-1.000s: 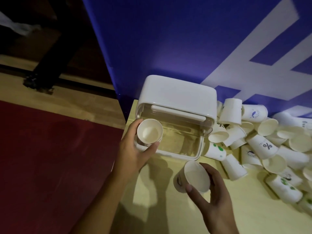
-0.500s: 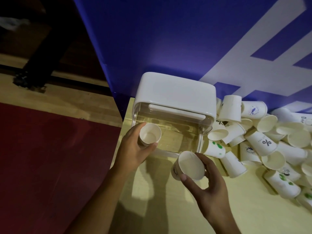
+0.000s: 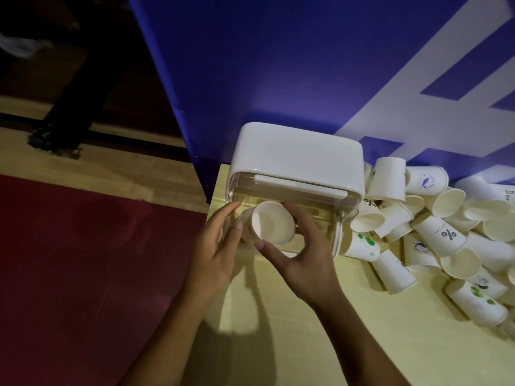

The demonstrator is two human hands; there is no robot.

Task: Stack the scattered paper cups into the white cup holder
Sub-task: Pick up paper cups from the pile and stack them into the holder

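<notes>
Pale table point(image 3: 278, 316) was set against a blue wall point(image 3: 278, 65), and the holder point(image 3: 301, 151) was stood at its back left corner. The step was judged to be nesting: a cup point(image 3: 271, 225) was gripped by the right hand point(image 3: 306, 257) at the holder's clear front, against a mostly hidden rear cup point(image 3: 246, 218) round which the left hand point(image 3: 217, 252) was curled; next, the pair would need seating together and releasing inside. Counted: one holder, two cups in hand, some twenty in the pile point(image 3: 446, 238) just right of the holder, total not fixed as the frame cut it.
</notes>
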